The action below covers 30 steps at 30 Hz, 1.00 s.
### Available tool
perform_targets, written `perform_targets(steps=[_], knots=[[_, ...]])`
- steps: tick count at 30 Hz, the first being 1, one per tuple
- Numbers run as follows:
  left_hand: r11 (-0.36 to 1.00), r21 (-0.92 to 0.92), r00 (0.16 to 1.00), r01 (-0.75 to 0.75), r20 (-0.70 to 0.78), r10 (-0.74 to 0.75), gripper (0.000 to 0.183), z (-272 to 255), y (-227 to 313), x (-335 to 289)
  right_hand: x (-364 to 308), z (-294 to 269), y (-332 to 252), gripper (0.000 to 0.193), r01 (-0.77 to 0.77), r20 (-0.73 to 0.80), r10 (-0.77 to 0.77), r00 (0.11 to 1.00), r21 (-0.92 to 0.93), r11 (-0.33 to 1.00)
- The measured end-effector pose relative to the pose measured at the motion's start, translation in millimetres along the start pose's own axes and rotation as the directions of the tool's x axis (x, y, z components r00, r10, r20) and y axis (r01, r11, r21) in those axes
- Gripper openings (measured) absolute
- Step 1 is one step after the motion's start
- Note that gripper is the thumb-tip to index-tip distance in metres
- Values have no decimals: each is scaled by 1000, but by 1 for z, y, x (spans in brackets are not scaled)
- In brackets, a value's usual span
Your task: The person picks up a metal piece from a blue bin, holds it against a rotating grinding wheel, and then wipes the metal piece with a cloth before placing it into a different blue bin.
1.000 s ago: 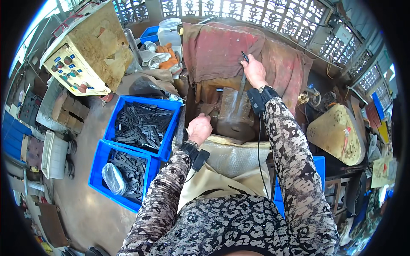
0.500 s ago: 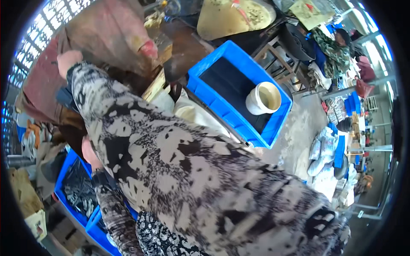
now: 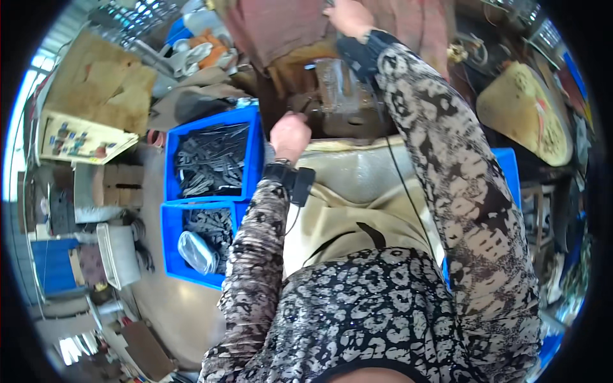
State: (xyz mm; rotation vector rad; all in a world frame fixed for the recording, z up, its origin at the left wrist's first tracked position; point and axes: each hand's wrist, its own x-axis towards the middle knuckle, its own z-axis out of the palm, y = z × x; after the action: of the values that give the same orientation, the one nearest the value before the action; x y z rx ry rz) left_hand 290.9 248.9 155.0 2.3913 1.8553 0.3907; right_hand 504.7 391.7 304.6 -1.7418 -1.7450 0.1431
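Note:
My left hand [image 3: 291, 135] is closed at the near edge of a dark work recess, its fingertips by a small dark piece I cannot make out. Higher up, my right hand [image 3: 351, 18] is curled in front of a reddish-brown cloth [image 3: 271, 32] draped over the equipment. A small grey end shows at its fingers near the top rim; what it belongs to is hidden. Between the hands is a clear plastic guard [image 3: 338, 86] above a brown, worn work surface. Both wrists wear black bands. A pale cloth [image 3: 357, 217] covers my lap below.
At left stand two blue crates, the upper crate [image 3: 167, 172] and the lower crate [image 3: 165, 255], holding dark strips; a clear plastic bag [image 3: 198, 252] lies in the lower one. A yellowish padded seat [image 3: 527, 115] is at right. A thin black cable [image 3: 402, 185] crosses the lap cloth.
My view has swung left from the right-hand blue crate with the white bucket back to the work spot. Both hands now show more fully; the right one stays up by the reddish cloth.

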Motion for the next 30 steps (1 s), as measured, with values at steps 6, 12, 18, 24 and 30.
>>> perform_targets(steps=[6,12,18,24,30], knots=[[998,-39,998,57,16,-57,18,2,-1,2,-4,4,9,24,407,-218,-354,909,284,868],[997,-51,998,58,3,-58,17,0,3,1,6,6,1,24,80,-32,-81,996,-28,996],[995,-56,996,81,33,-79,17,-1,3,1,5,8,1,23,88,-34,-90,995,-65,994],[995,-47,996,91,20,-90,17,-2,4,3,2,11,14,24,386,-206,-346,915,201,900],[995,-57,997,80,14,-80,18,-2,2,1,5,12,0,24,99,-63,-106,992,-101,990]])
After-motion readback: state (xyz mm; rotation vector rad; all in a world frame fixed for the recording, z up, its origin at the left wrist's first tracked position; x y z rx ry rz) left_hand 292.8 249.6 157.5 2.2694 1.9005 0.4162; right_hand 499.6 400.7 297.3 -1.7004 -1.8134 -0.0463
